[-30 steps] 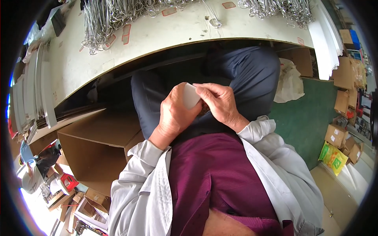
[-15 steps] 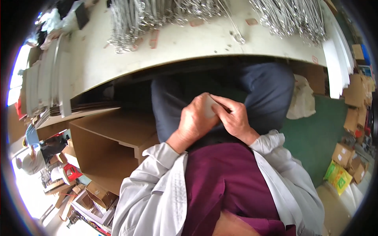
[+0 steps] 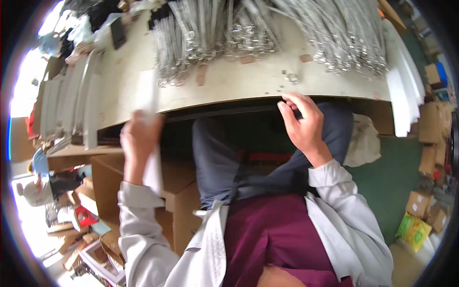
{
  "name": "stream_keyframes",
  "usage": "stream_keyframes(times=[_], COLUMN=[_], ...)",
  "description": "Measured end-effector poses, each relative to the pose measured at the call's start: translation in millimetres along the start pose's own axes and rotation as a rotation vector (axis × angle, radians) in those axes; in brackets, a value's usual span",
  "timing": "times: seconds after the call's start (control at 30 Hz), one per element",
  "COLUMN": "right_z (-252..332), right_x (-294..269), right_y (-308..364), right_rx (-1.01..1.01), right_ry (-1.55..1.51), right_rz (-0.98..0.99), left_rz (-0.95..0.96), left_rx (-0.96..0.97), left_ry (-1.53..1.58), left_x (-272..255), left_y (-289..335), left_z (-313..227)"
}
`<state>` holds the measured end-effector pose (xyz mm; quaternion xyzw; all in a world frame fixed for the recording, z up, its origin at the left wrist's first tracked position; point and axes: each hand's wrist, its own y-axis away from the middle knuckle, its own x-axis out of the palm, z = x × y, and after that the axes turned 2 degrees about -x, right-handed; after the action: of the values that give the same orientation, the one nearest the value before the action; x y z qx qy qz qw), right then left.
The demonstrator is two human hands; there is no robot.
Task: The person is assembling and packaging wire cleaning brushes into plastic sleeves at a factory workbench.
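My left hand is closed round a long, narrow white strip at the left front edge of the table. The strip stands lengthwise, its upper part over the tabletop and its lower end beside my sleeve; motion blurs it, so I cannot tell whether it is a flat carton or a box. My right hand hovers over my lap by the table's front edge, fingers bent and thumb apart, with nothing visible in it. Just beyond its fingertips a small shiny metal end lies on the table.
Bundles of thin silvery metal rods lie along the far side of the white table, with another bundle at right. White strips are stacked at the left and right ends. An open cardboard box stands beside my left leg.
My hands, together over my lap round something white, have parted. The left has swung left and forward with the white strip; the right has moved up toward the table edge. The view has shifted.
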<state>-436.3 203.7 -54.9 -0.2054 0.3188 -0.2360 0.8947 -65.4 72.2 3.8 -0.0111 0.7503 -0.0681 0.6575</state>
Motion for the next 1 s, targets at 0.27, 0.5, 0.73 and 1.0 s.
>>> stream_keyframes(times=[0.27, 0.5, 0.73, 1.0], right_z=[-42, -39, -63, -25], right_x=[-10, 5, 4, -28], right_y=[-47, -74, -101, -96], right_rx=[-0.049, 0.089, 0.211, 0.675], right_ry=[0.365, 0.394, 0.351, -0.527], right_rz=[-0.036, 0.100, 0.237, 0.485], left_rz=[0.037, -0.228, 0.047, 0.473], left_rx=[-0.127, 0.039, 0.370, 0.542], left_ry=[-0.290, -0.284, 0.368, 0.941], left_x=[14, 3, -15, 43], left_y=[-137, -143, -69, 6], left_z=[58, 30, -89, -207])
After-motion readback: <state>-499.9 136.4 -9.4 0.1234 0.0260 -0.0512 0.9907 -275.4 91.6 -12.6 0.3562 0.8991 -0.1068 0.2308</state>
